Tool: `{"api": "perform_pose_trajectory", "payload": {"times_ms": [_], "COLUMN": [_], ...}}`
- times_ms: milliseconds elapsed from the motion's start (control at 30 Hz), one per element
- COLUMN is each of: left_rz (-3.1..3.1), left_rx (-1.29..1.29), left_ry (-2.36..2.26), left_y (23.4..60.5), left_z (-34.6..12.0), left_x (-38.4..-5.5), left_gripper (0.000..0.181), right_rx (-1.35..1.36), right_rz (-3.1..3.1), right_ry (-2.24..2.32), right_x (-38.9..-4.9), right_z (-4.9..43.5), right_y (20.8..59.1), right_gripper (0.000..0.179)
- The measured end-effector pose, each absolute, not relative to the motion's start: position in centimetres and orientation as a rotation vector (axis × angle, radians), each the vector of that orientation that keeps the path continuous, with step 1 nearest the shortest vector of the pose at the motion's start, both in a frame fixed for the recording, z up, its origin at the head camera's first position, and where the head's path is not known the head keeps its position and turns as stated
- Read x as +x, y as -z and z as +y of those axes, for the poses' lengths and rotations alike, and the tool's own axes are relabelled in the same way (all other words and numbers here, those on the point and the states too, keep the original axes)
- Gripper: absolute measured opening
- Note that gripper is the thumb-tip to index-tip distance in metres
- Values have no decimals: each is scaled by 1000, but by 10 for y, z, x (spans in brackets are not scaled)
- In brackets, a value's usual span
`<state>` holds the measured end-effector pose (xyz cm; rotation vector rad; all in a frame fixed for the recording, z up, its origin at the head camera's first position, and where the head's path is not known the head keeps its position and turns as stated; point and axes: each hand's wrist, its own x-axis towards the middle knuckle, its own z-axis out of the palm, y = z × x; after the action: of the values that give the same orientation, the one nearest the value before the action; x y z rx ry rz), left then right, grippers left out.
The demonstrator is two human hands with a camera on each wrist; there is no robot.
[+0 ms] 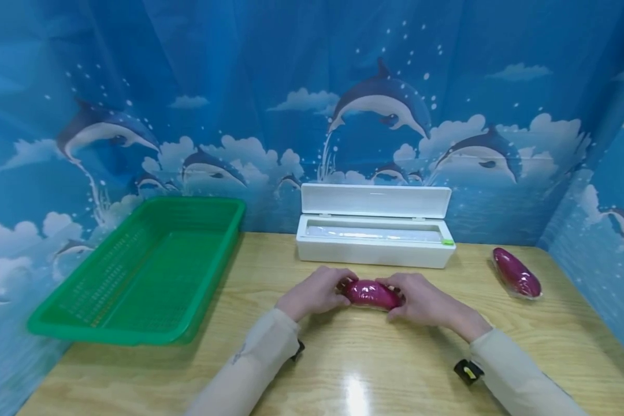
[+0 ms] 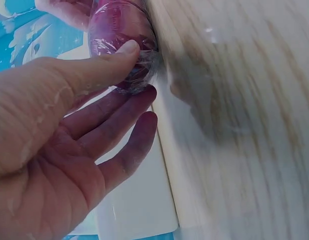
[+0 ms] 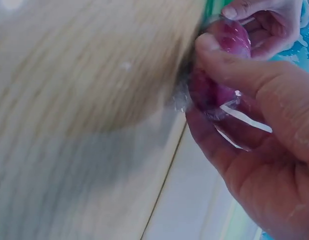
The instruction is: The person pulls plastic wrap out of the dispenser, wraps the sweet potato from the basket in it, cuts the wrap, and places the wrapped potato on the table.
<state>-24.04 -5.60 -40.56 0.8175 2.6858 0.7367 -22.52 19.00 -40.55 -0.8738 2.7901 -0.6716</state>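
A glossy purple eggplant (image 1: 371, 293), wrapped in clear cling film, lies crosswise on the table between the two hands. The left hand (image 1: 317, 293) pinches its left end; in the left wrist view the thumb (image 2: 109, 62) presses on the crumpled film there. At the other end the right hand (image 1: 426, 300) grips it, thumb on the near side and fingers behind, with loose film (image 3: 182, 97) poking out in the right wrist view. Just behind stands a white cling film box (image 1: 374, 254), its lid raised and a film roll inside.
Over on the right of the table (image 1: 333, 375) lies a second film-wrapped eggplant (image 1: 517, 273). A large green plastic basket (image 1: 187, 335) stands at the left. A blue dolphin-print curtain (image 1: 270, 86) hangs behind and along the sides.
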Motion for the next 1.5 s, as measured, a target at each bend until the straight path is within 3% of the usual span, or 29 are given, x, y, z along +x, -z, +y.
{"api": "perform_pose_trajectory", "payload": {"times_ms": [333,633,900,1067,1200,1367,1500], "left_rz": [2687,2636,2694,3197,3457,3496,3443], "left_rx": [774,761,695,644,707,729,713], "left_ry": [-759,-813,-817,-761,-661,-553,-411], "left_y": [408,410,404,396,393,393,395], "left_z": [-55,-60,-73,-80,-86,-85,-79], "left_x": [-241,-246,-244,-246,-253,-264,-272], "left_gripper": [48,46,60,42,31,30,36], "right_rx": [-978,-850,-821,-783,-705,-580,-514], "right_rz": [2811,2722,2837,2919,2941,3035,3125], "right_ry": [645,699,683,772,895,952,954], "right_x": [-225,-232,-222,-209,-198,-189,-182], "right_z": [188,187,194,210,229,257,281], "right_y": [410,405,412,410,405,404,408], "right_gripper": [59,62,64,63,53,40,40]}}
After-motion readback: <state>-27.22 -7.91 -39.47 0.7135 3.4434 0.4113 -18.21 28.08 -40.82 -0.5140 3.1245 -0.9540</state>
